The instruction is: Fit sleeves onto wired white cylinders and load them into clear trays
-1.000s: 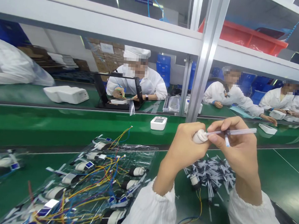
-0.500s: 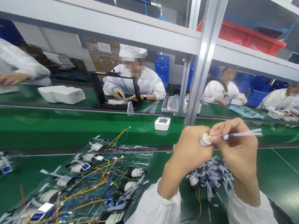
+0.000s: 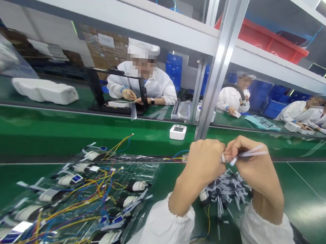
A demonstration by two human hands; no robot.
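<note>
My left hand is closed around a small wired part, most of it hidden by the fingers. Its white end shows at the thumb side, and yellow, red and blue wires stick out on the left. My right hand pinches against that white end, with thin whitish strips held in its fingers. Below both hands lies a heap of similar strips. Beside the heap sits another white-and-black cylindrical part with wires.
A clear plastic tray at left holds several wired white-and-black cylinders. A white device with a screen stands on the green ledge. A metal post rises ahead. Several co-workers in white sit beyond, near a black frame.
My hands have drawn closer, and the white end is now more covered by fingers. Wires now show left of my left hand. The view has shifted slightly.
</note>
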